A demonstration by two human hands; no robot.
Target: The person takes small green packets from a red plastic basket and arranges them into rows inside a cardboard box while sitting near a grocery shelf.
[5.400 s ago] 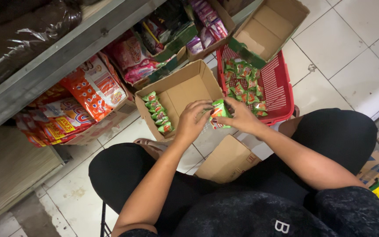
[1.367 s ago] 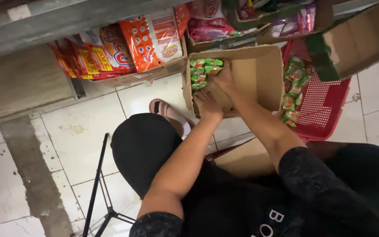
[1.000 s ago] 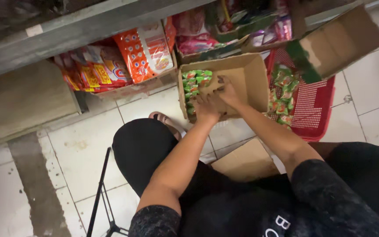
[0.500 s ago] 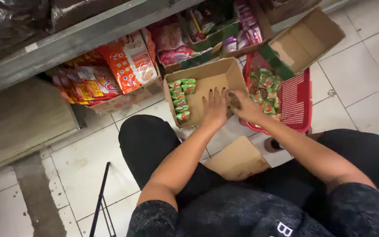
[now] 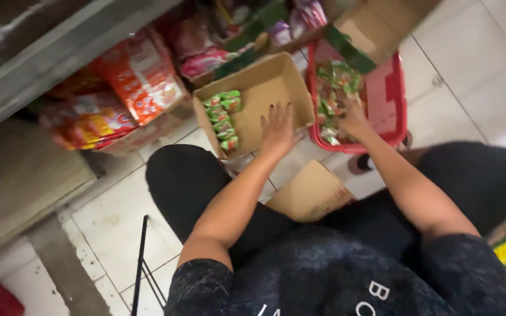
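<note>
Taking the cardboard box (image 5: 265,96) as the mark: the left hand (image 5: 277,126) lies flat and spread on its floor, holding nothing; the right hand (image 5: 354,117) is beside it in the red basket (image 5: 390,96) among green packets (image 5: 335,88); its grip I cannot tell.

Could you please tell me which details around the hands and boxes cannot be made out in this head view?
- Right hand: fingers lie among blurred packets in the red basket; a grip cannot be told.
- Left hand: palm faces down, so what it covers in the cardboard box is hidden.
- Green packets: blurred, their kind unclear.
- Upper open box: cut off by the top edge.
</note>
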